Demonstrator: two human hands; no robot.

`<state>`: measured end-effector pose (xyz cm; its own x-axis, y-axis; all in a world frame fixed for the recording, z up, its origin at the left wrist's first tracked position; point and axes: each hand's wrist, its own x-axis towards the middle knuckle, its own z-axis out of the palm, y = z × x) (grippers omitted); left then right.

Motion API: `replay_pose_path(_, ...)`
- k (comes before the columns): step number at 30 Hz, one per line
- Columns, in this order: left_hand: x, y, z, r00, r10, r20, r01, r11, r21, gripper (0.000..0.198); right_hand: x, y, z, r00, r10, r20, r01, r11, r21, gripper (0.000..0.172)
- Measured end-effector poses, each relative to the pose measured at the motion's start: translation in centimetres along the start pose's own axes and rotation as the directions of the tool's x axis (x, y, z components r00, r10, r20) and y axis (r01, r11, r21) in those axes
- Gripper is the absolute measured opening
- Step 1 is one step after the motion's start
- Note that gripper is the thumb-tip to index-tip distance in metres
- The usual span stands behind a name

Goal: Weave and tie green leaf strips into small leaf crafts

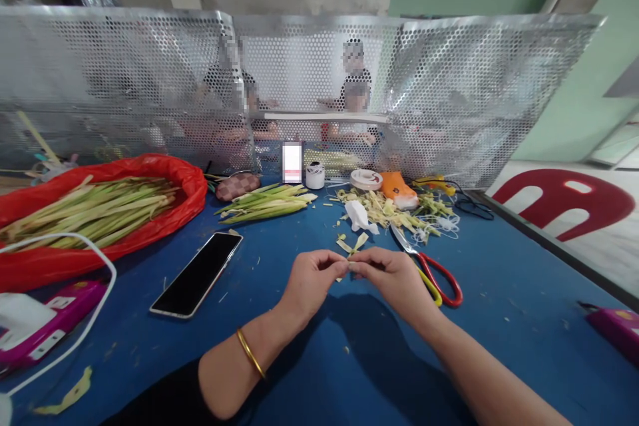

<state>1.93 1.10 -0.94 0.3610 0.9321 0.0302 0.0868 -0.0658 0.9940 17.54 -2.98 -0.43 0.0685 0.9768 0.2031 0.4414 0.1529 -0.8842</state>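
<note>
- At the lower centre of the frame, the left hand (310,279) and the right hand (395,278) meet above the blue table (499,293). Each is closed in a pinch, thumb against forefinger, on one small leaf strip (357,244).
- The strip sits between the two sets of fingertips, lifted off the table. One pale end stands up above the fingers, and the rest is hidden by them.
- I judge the strip very light, thin and bendable, easy to tear along its length and easy to drop. A fingertip pinch close to its ends, as now, seems the safest hold.
- Just right of the right hand lie scissors (439,277) with red handles, blades pointing toward the upper centre. They are near the knuckles and could hinder a wide movement.
- Left of the left hand lies a phone (197,273) with a dark screen, well apart.
- Farther back are a pile of scraps (384,208), a leaf bundle (267,203) and a red bag (187,190) holding more leaves.
- A metal screen (150,80) closes the far edge, and people sit behind it.
</note>
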Motion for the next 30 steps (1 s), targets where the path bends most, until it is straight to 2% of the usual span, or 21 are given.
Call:
replay_pose_path(3,0.0,0.1,0.0,1.000,0.011,0.002,-0.011,0.999,0.039,0.016,0.1,-0.1,-0.2,0.998,0.053,-0.016,-0.052,0.997,0.054,0.016)
replay_pose_path(7,-0.1,0.4,0.0,0.999,0.002,0.034,-0.003,0.999,0.052,0.019,0.1,-0.1,-0.3,0.999,0.038,-0.020,-0.038,0.999,0.027,0.015)
replay_pose_path(12,-0.1,0.2,0.0,0.999,0.051,-0.013,-0.046,0.970,0.241,0.021,0.0,0.0,0.1,0.998,0.055,-0.008,-0.055,0.998,-0.006,0.014)
replay_pose_path(14,0.0,0.0,0.0,0.998,0.058,0.003,-0.057,0.963,0.265,0.023,0.0,0.0,0.0,0.999,0.041,-0.012,-0.041,0.998,-0.046,0.014)
replay_pose_path(17,0.1,-0.2,0.1,1.000,0.024,0.004,-0.024,0.982,0.188,0.027,0.4,0.2,-1.3,0.999,0.019,-0.039,-0.023,0.994,-0.110,0.016)
replay_pose_path(20,0.3,-0.3,0.1,0.998,-0.033,-0.046,0.038,0.994,0.104,0.033,1.2,1.4,-3.5,0.995,0.047,-0.090,-0.062,0.983,-0.170,0.017)
replay_pose_path(23,0.4,-0.4,0.2,0.996,-0.058,-0.069,0.064,0.994,0.089,0.028,1.9,2.9,-5.0,0.995,0.099,0.020,-0.092,0.969,-0.231,0.014)
replay_pose_path(26,0.4,-0.6,0.2,0.996,-0.070,-0.058,0.076,0.991,0.111,0.024,2.1,3.5,-4.2,0.988,0.115,0.103,-0.081,0.954,-0.290,0.010)
replay_pose_path(30,0.4,-0.7,0.2,0.995,-0.081,-0.057,0.087,0.989,0.117,0.020,1.8,3.0,-1.4,0.994,0.083,0.075,-0.054,0.942,-0.332,0.005)
